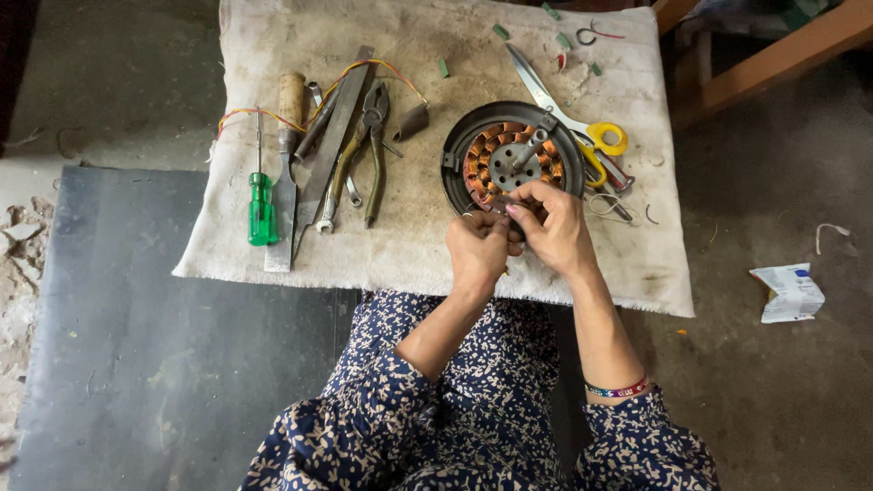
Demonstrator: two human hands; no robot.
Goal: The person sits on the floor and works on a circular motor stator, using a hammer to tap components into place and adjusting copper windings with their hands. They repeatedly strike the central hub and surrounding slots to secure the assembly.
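While hands (514, 235) crowd motor stator (512, 162) near edge, cloth (409, 245) left bare.

I have one view only, from the camera on my head, looking almost straight down over my lap. It sits close enough that my forearms and patterned sleeves fill the lower middle of the frame, with my left hand (479, 250) and right hand (551, 227) near the centre. The cloth-covered work surface (273, 264) fills the upper half, its far edge running out at the top. To the left the view takes in a dark sheet (136, 345) on the ground, to the right bare concrete floor (773, 382).
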